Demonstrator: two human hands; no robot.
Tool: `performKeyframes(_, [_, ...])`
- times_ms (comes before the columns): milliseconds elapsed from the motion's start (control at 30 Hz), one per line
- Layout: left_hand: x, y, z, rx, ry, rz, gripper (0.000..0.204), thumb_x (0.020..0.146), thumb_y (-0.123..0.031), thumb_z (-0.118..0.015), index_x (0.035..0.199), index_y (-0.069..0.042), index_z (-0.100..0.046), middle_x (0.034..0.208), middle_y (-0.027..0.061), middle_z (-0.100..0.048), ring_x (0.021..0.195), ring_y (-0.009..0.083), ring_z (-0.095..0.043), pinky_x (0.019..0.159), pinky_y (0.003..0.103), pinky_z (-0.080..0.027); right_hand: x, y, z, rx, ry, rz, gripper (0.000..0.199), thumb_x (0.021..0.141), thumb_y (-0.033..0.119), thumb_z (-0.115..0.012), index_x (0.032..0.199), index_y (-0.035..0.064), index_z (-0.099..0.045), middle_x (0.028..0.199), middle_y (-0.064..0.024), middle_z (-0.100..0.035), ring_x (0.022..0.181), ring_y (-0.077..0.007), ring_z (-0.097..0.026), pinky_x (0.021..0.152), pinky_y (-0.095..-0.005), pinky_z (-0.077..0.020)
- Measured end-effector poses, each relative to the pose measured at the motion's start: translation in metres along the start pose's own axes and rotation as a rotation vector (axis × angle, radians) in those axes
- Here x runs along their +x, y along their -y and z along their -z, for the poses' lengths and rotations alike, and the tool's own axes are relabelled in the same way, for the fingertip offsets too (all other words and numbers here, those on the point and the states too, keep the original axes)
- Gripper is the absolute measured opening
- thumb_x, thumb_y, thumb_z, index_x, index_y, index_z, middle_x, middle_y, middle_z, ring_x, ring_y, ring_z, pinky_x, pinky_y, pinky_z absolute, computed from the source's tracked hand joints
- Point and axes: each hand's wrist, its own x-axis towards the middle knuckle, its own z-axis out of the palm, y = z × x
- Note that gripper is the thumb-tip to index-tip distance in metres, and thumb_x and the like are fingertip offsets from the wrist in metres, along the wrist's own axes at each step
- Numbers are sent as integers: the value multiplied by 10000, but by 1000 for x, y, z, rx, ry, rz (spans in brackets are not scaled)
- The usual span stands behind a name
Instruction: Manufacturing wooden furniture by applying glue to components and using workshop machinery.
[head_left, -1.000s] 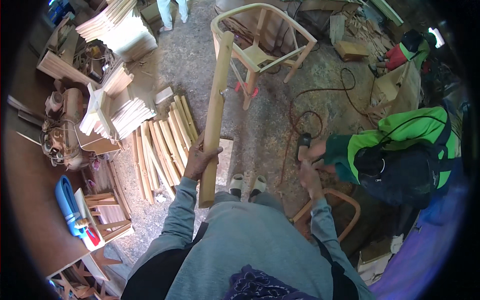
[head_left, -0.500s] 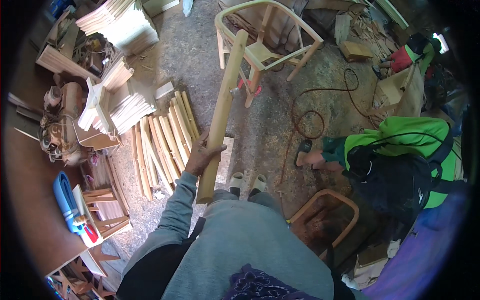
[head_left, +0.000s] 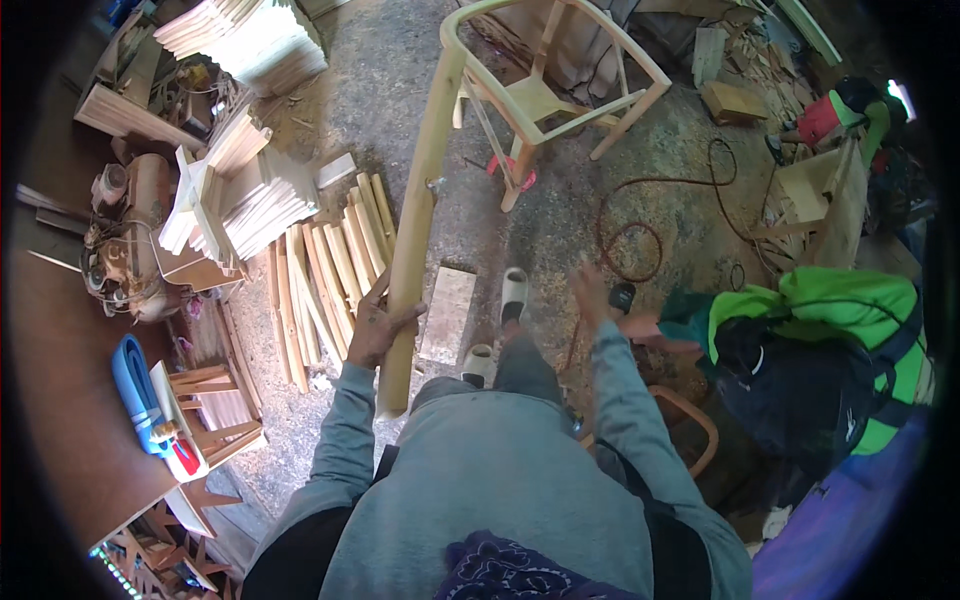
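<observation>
The stance has just changed: the shoes, level with each other a half second ago, now stand staggered, with the right shoe [head_left: 514,292] ahead on the floor [head_left: 545,225] and the left shoe [head_left: 478,362] behind it. The right grip [head_left: 591,295], out of sight in the previous picture, is now in view ahead of the body; it is a little blurred, but its fingers look spread, and nothing shows in it. The hold itself is unchanged, so this reads as a step taken with the load carried along in one hand rather than a new grasp. That load is a long, pale wooden pole [head_left: 412,235], in front of the body and left of centre. The left grip [head_left: 372,328] is closed around it well below its middle, thumb across the near face and the other fingers mostly hidden at the left edge. A short end sticks out below the hand, beside the person's left hip, while the far longer part runs up and slightly right, its tip overlapping the curved back of a wooden chair [head_left: 532,100]; whether they touch cannot be told. Loose wooden sticks [head_left: 340,262] lie on the floor just left of the pole.
</observation>
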Motion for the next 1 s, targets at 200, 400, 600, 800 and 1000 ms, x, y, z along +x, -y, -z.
performKeyframes(200, [30,-24,6,41,-73,207,905,791,-26,-787,1555,-10,-304,1319,111,-610,1158,186,-609,994,312,-511,200,4,-6,74,-46,468,674,973,244,-597,1552,35,-323,1492,-215,-470,1408,-308,-416,1157,-395,-324])
performKeyframes(400, [73,-44,-6,-53,-235,106,925,802,-30,-784,1572,-23,-272,1370,103,-574,1179,179,-592,993,312,-506,313,-9,-42,2,194,171,677,920,181,-635,1526,36,-371,1497,-246,-444,1403,-395,-409,1173,-440,-327])
performKeyframes(600, [124,-76,-13,-23,-287,138,896,802,-93,-806,1557,-39,-327,1346,97,-584,1147,169,-592,953,310,-517,341,43,-22,-461,424,16,871,874,133,-654,1602,126,-174,1585,-258,-289,1432,-444,-330,1169,-515,-317])
performKeyframes(800, [165,-105,-3,-32,-368,143,855,784,-59,-780,1536,-46,-374,1279,93,-621,1049,176,-631,844,313,-565,346,55,-27,-743,475,25,811,913,327,-621,1599,241,-197,1529,-236,-401,1293,-477,-499,1081,-562,-406])
performKeyframes(1000, [214,-132,21,-72,-309,120,846,778,-63,-784,1529,-54,-394,1232,82,-633,1000,159,-634,805,302,-568,327,35,-38,-651,395,5,497,839,313,-695,1272,76,-643,1277,-265,-621,1159,-399,-615,995,-471,-493])
